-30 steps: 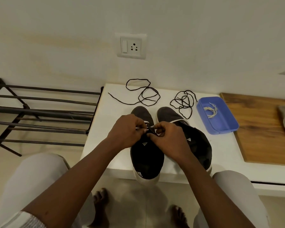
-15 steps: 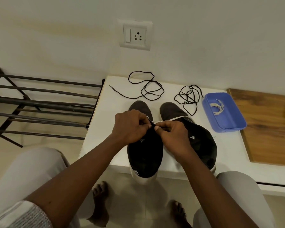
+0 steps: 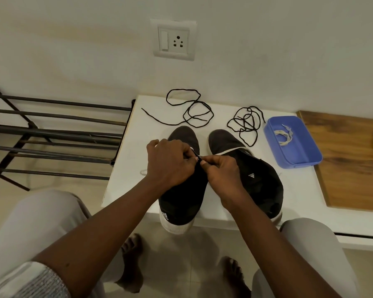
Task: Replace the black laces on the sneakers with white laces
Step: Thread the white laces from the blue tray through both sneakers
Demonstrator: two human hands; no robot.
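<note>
Two black sneakers stand side by side on a white table [image 3: 125,164]. Over the eyelet area of the left sneaker [image 3: 182,196], my left hand [image 3: 170,162] and my right hand [image 3: 222,171] meet fingertip to fingertip. Both pinch a white lace [image 3: 193,152] there. A strand of that lace runs across the right sneaker [image 3: 258,179]. Two loose black laces lie behind the shoes, one black lace [image 3: 190,110] at left, the other black lace [image 3: 246,123] at right. More white lace [image 3: 283,135] lies in a blue tray [image 3: 297,160].
A black metal shoe rack [image 3: 52,134] stands left of the table. A wooden board [image 3: 351,160] lies at the right. A wall socket [image 3: 173,39] is above the table. My knees and bare feet are below the table's front edge.
My hands have stayed on the left sneaker's eyelets, their fingertips closing in on the lace. The camera has tilted, so the scene sits slightly lower and further right.
</note>
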